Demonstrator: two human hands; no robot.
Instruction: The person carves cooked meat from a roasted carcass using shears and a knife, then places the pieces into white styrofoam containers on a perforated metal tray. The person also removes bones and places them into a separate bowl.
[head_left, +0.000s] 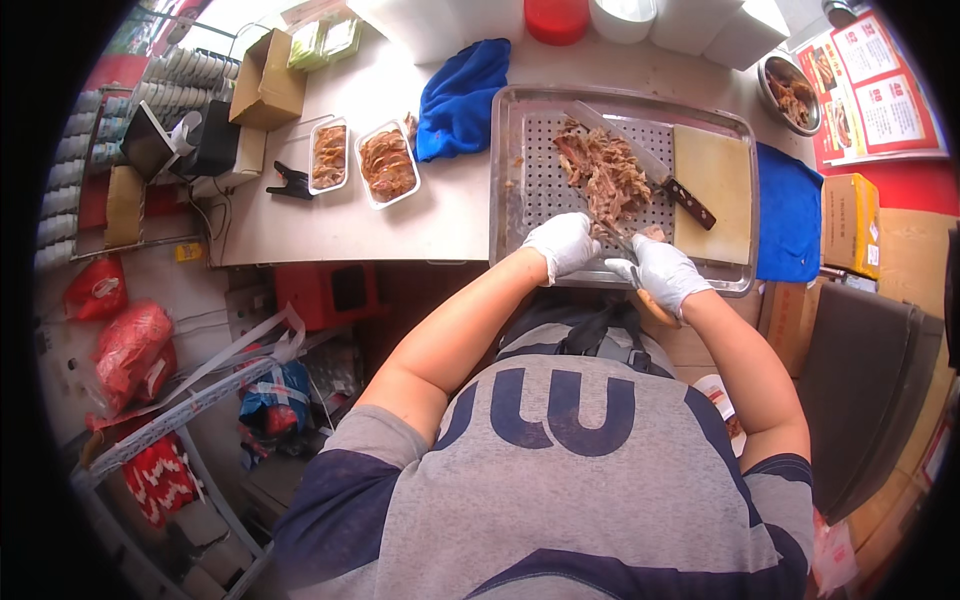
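A heap of shredded cooked meat (600, 165) lies on a perforated metal tray (529, 180). Across the heap's upper side rests a large knife (690, 202), its dark riveted handle pointing to the lower right. At the tray's near edge, my right hand (664, 270), in a white glove, is closed around a second knife (646, 296) with a light brown handle. Its blade slants up to the left towards the meat. My left hand (561, 244), also gloved, is at the meat's near end, fingers bent; what it grips is hidden. A pale cutting board (712, 187) fills the tray's right side.
Two white containers of sliced meat (328, 157) (387, 166) stand left of a blue cloth (459, 101). Another blue cloth (787, 214) lies right of the tray. A metal bowl of meat (789, 96) stands at the upper right. Cardboard box (270, 82), black clip (291, 181) sit left.
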